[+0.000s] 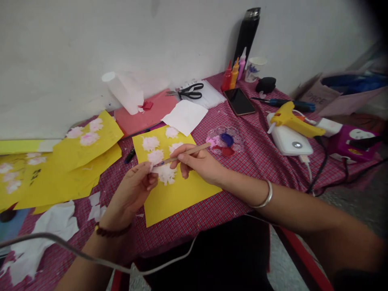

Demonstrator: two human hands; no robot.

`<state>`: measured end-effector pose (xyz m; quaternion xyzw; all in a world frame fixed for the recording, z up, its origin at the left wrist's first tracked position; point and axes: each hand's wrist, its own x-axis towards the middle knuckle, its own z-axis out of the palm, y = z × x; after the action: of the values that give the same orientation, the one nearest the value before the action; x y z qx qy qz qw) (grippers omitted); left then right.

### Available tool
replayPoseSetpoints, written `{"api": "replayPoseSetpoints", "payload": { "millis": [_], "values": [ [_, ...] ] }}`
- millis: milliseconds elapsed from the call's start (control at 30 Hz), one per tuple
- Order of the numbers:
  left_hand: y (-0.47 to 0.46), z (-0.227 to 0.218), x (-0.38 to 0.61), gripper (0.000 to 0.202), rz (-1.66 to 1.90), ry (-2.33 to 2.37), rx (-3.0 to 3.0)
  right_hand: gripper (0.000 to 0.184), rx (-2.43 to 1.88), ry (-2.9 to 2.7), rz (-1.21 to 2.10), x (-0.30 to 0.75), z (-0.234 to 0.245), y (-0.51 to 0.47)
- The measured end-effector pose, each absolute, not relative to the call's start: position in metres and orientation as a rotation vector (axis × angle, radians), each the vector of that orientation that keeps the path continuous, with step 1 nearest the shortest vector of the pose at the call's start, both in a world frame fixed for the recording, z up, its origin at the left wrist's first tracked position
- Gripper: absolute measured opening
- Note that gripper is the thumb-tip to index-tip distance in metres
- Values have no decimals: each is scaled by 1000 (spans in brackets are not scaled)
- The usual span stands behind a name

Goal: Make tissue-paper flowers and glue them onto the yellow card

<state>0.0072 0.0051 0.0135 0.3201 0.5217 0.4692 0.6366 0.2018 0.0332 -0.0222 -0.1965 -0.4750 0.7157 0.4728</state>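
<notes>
Right hand [200,162]: extended from the right; thumb and fingers clamped on paintbrush [197,149].
Left hand [133,184]: raised; fingertips pinching pale scrap [151,166].
Paintbrush location: above yellow sheet [182,198].
Paintbrush axis: shallow slant; tip lower-left, at left fingertips; handle upper-right, toward palette [239,139].

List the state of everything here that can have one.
Left hand: pinching pale scrap
Right hand: holding brush
Brush: tip near scrap
Front yellow sheet: bearing pale tufts
Palette: containing pink, blue, red paint
Scissors: handles apart
Phone: screen dark
Glue gun: resting on white device
Squeeze bottles: upright
Paper cup: upright
Flask: upright
</notes>
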Motion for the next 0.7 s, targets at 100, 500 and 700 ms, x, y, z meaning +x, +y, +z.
{"api": "replayPoseSetpoints", "payload": {
  "millis": [100, 500, 700],
  "values": [
    [6, 13, 9, 20, 1088, 1219, 786, 14, -514, -1175, 1713, 203, -22, 34],
    [7, 9, 25, 13, 1303, 1316, 2034, 31, -755, -856, 1867, 205, -23, 39],
    [3, 8, 25, 8, 1327, 1354, 1758, 13, -576, -800, 2003, 210, -16, 38]
  ]
}}
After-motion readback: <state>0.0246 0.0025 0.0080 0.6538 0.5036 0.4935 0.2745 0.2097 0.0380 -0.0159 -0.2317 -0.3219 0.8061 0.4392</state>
